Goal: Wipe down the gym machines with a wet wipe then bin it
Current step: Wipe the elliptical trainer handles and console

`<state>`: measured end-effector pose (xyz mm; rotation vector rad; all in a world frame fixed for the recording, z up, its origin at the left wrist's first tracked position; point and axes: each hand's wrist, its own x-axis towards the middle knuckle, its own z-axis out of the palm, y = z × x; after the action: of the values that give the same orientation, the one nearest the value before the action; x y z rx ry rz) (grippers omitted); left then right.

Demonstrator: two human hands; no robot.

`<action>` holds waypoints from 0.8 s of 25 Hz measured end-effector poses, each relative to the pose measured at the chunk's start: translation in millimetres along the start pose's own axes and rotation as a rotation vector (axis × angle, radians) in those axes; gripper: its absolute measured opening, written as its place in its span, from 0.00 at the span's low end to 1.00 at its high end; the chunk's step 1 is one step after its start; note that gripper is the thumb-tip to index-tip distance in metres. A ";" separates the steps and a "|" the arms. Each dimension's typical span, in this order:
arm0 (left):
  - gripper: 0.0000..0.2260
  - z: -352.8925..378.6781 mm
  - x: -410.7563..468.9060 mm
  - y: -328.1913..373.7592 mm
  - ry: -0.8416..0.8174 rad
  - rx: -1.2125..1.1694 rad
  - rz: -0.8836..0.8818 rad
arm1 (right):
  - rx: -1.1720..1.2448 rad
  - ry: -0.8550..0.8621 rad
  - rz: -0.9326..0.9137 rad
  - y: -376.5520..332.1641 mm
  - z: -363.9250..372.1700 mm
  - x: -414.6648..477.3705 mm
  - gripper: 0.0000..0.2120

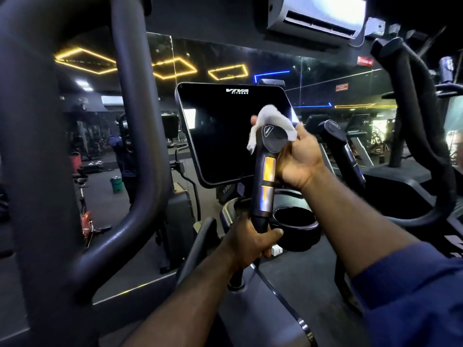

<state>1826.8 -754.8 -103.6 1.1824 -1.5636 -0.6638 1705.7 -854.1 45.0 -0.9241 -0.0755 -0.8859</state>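
1. A person's right hand (298, 159) holds a white wet wipe (268, 118) draped over the rounded top of a cardio machine's inner handle (265, 176). The fingers curl behind the grip, and one fingertip shows at the wipe's left edge. A loose tail of the wipe hangs down the handle's left side.
2. The left hand (253, 240) grips the same handle low down, below its two silver sensor plates. Fingers and thumb are closed round the dark shaft.
3. Just behind the handle stands the machine's console screen (220, 136), dark, tilted back and marked "VIVA FITNESS" along its top edge.
4. A round black cup holder (295, 219) sits beside the handle's base, under the right forearm. A second handle (343, 144) rises just to the right of the right hand.
5. A thick, dark curved arm (37, 146) of the machine fills the left of the frame.
6. A mirrored wall beyond reflects yellow hexagonal ceiling lights and blue light strips. A green container (116, 184) stands on the floor in the reflection at left. An air-conditioning unit (315, 16) is mounted above the mirrors.
7. A blue sleeve (413, 296) covers the right upper arm at the lower right corner.
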 end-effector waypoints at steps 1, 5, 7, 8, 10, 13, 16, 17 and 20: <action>0.14 -0.2 0.1 2.1 -0.004 -0.013 0.007 | -0.028 0.007 -0.029 -3.3 9.1 6.3 0.41; 0.14 -0.7 -2.7 11.7 -0.001 -0.083 -0.002 | -0.242 0.047 -0.354 27.8 13.1 -14.8 0.17; 0.13 0.4 -4.1 16.6 -0.018 -0.121 -0.001 | -0.766 0.289 -0.738 46.4 1.7 -36.1 0.13; 0.13 0.4 -3.1 17.7 -0.033 -0.128 0.000 | -1.132 0.319 -0.893 51.4 -6.4 -44.1 0.16; 0.11 0.3 -1.4 16.9 -0.071 -0.139 -0.001 | -1.648 0.203 -1.043 56.1 -19.1 -60.0 0.20; 0.06 0.8 -0.6 15.5 -0.055 -0.123 -0.020 | -1.991 -0.194 -1.111 52.1 -33.8 -88.8 0.20; 0.07 1.3 -0.1 8.6 0.033 -0.031 -0.007 | -2.322 -0.485 -1.091 31.8 -29.3 -96.7 0.20; 0.05 1.4 -0.8 8.2 0.055 0.013 -0.026 | -2.380 -0.381 -1.116 27.1 -22.6 -92.3 0.20; 0.05 1.9 -5.1 4.6 0.049 0.091 -0.079 | -2.318 -0.072 -1.057 38.6 -11.4 -92.3 0.21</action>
<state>1823.3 -748.7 -102.2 1.3246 -1.5258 -0.6164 1668.5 -792.9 -25.8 -3.2411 0.6190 -1.8088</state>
